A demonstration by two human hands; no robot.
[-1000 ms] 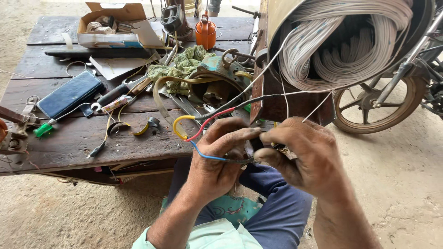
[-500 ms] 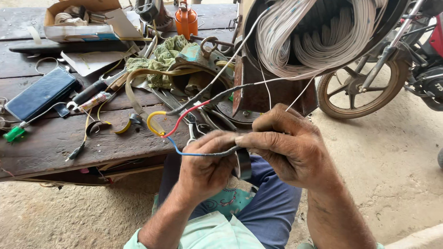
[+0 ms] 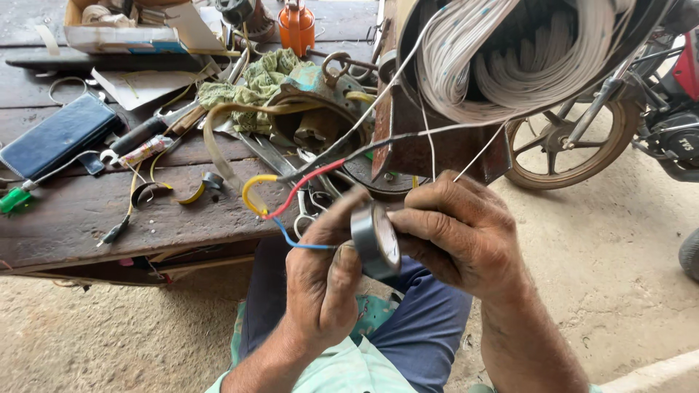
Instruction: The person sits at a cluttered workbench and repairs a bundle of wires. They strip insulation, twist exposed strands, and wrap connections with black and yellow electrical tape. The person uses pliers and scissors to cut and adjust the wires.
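1. Half a second ago our hands were closed together over the wires and no tape showed; now a roll of black insulating tape (image 3: 376,240) stands between them, on its edge.
2. Our right hand (image 3: 459,233) pinches the roll, fingers curled over its far side. Our left hand (image 3: 324,280) has its fingers bent around the wire joint, thumb up against the roll. Both hands are closed, not spread.
3. We judge from this change that the joint is ready for wrapping and the taping is about to start.
4. The blue wire (image 3: 295,240), red wire (image 3: 302,189) and yellow wire (image 3: 255,185) run from our left hand up toward the motor housing (image 3: 313,116) on the wooden table (image 3: 80,218).
5. A black cable (image 3: 408,138) goes toward the big coil of white winding wire (image 3: 510,58).
6. Edges: the table edge is just beyond our hands, and the rusty frame (image 3: 444,145) under the coil hangs close above the right hand.
7. Open room: below and to the right there is free space over the sandy floor (image 3: 619,291); the motorcycle wheel (image 3: 564,145) stands well apart. The short wires limit how far we can pull back.
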